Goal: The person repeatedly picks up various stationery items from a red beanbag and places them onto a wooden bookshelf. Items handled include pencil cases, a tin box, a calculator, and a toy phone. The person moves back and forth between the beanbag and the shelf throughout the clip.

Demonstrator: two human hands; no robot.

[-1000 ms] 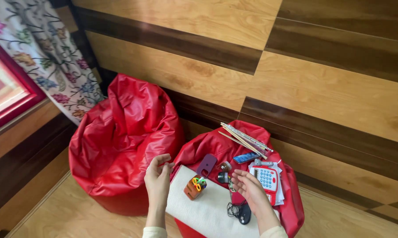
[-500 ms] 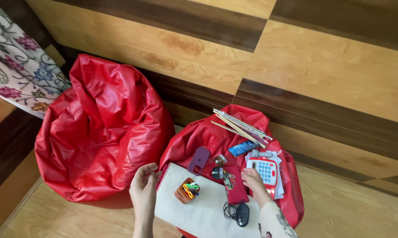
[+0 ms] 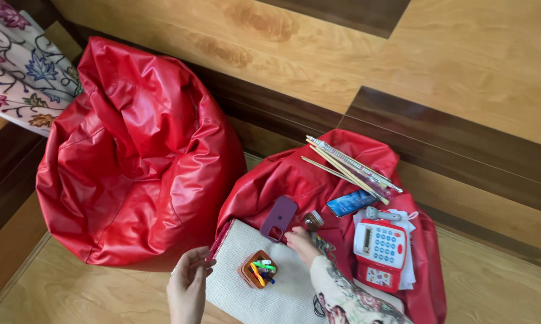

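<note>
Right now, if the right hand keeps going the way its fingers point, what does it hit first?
The right hand points up-left across the smaller red beanbag. First in that line is likely the purple phone case, just beyond the fingertips. The small brown-lidded jar sits close to the right; depth is unclear.

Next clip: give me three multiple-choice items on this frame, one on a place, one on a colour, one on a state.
1. Where does the purple phone case lie?
A. on the smaller red beanbag
B. on the floor
C. on the curtain

2. What colour is the toy phone?
A. green
B. red and white
C. black

3. How is the left hand?
A. gripping scissors
B. fist closed
C. open, holding nothing

Answers: 1 A, the case rests on red cushion above the white mat. 2 B, red body, white keypad. 3 C, fingers spread beside the mat's edge.
</note>
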